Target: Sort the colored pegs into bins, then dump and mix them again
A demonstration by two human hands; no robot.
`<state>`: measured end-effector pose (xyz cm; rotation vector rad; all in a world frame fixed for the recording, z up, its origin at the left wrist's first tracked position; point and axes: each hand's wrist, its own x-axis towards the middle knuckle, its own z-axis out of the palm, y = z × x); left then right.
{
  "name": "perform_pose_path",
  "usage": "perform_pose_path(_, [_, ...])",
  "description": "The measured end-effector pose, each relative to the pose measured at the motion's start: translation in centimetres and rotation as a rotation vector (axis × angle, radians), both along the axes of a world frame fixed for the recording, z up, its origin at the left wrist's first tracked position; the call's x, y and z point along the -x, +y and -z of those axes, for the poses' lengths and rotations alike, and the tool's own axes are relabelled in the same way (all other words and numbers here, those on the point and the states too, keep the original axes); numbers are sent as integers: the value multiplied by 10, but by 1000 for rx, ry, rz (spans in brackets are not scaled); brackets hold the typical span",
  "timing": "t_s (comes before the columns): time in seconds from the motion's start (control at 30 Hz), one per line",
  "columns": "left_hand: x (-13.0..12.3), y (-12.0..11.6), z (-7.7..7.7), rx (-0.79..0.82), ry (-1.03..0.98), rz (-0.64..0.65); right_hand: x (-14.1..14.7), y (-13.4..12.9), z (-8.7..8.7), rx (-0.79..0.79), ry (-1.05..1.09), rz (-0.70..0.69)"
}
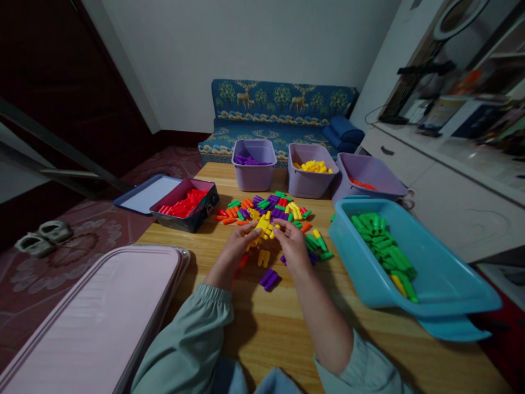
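Blue deer-patterned sofa [283,104] against a plain pale wall [246,38].

Here on the worktop [262,328] sit loose pieces [283,208], box [176,221] at nine o'clock, lid [102,306] at eight, tub [361,279] near four, three bins [307,186] behind from eleven to two, pieces in each container, sofa [266,131] beyond at twelve.

Before you: wood-grain worktop [283,328], bearing mixed coloured pieces [270,280], purple bins [254,178], blue tub [361,273], red-filled box [184,223], pink lid [102,312].
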<state>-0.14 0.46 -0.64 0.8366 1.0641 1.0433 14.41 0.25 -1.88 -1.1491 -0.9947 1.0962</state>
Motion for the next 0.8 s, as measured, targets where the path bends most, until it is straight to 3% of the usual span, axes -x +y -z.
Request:
perform_pose_path(0.07, [-2,0,0,-36,40,9,3,-3,-1,92,126,-82])
perform_pose_path(0.17, [-3,-1,-2,-74,88,11,4,-7,-5,123,127,-122])
perform_pose_path(0.43, [-4,-1,-2,-54,99,23,-3,0,1,125,298,38])
perform_pose_path(0.53, [-4,4,2,-56,-16,-116,-4,3,1,189,429,98])
perform_pose_path(0.63, [-6,12,6,-78,-269,-267,-2,1,-5,254,537,28])
perform_pose_path(0.7, [-8,17,5,-95,-381,-290,0,-3,-10,276,562,-40])
perform_pose_path(0.8, [-10,16,0,-107,-317,-272,3,-8,-16,314,543,-104])
